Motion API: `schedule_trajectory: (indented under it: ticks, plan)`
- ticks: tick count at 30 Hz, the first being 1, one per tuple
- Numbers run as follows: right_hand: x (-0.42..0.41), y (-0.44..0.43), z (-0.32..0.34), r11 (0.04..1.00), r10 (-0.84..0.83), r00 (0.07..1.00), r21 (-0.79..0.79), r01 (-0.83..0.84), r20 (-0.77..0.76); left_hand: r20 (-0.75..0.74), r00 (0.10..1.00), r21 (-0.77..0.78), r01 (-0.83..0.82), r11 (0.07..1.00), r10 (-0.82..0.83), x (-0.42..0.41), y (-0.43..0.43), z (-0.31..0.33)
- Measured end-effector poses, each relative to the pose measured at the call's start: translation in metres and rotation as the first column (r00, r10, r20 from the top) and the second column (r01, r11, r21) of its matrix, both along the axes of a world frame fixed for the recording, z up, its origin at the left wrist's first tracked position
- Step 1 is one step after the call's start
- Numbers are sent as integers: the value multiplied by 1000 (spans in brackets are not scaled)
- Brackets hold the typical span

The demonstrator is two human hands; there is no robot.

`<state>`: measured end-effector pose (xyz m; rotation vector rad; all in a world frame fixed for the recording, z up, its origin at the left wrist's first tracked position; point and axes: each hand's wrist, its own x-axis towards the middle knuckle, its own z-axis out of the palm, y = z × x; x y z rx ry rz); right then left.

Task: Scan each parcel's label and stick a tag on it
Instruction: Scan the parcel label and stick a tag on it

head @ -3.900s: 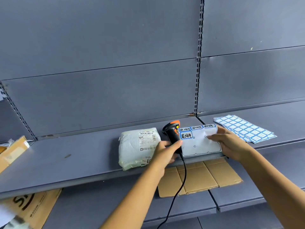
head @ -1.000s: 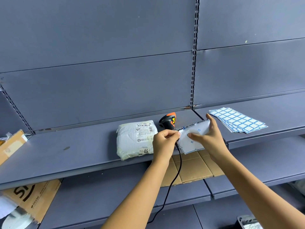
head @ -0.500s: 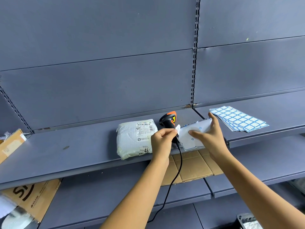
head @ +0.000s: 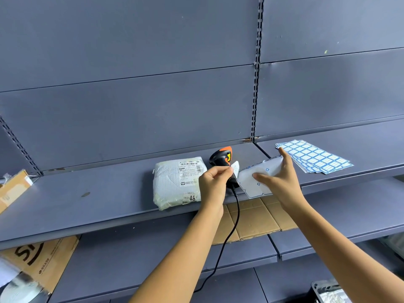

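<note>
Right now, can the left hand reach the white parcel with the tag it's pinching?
Probably yes. The left hand, pinching a tag, is right beside the white parcel, nothing between them. The scanner lies beyond the hand, and the right hand holds the label sheet off to the other side.

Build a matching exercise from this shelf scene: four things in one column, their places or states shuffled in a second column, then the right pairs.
Things
1. white plastic-wrapped parcel
2. small white tag
3. nearly empty white sticker sheet
4. fanned stack of blue-bordered sticker sheets

Places or states
A. held in the right hand
B. lying at the far right of the grey metal shelf
C. pinched by the left hand
D. lying flat, just left of the black-and-orange scanner

Pairs: 1-D, 2-C, 3-A, 4-B
</note>
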<state>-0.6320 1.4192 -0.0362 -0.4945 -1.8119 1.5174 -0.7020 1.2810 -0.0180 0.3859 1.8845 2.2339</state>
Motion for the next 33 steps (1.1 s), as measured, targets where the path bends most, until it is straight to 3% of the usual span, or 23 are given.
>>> schedule_trajectory:
  ticks: [11,18,21,23,25,26,28,30,33]
  plan:
    - [-9,34,30,979,-145,979,122,162,-140,-66,996,-51,-62,997,58,-11,-12,-4]
    - [-19,69,-36,968,-80,988,-227,109,131,-50,996,-72,-82,994,79,-19,-24,-12]
    - [-16,76,-48,960,-44,953,-252,123,298,-56,994,-71,-94,993,90,-24,-25,-15]
    - [-19,74,-46,978,-102,897,-121,170,431,-62,994,-85,-97,992,92,-26,-25,-16]
    - [-25,64,-37,972,-235,784,116,206,575,-66,993,-101,-100,990,93,-26,-24,-18]
    - [-28,57,-33,942,-326,701,281,183,635,-68,993,-109,-103,989,96,-25,-23,-19]
    - [-32,40,-27,787,-522,576,616,39,629,-87,991,-120,-114,986,103,-25,-22,-21]
    - [-41,27,-22,637,-583,621,769,-50,524,-114,987,-137,-130,982,115,-27,-23,-22]
    - [-56,12,-13,595,-567,619,790,-148,543,-141,981,-159,-154,975,132,-32,-27,-22]
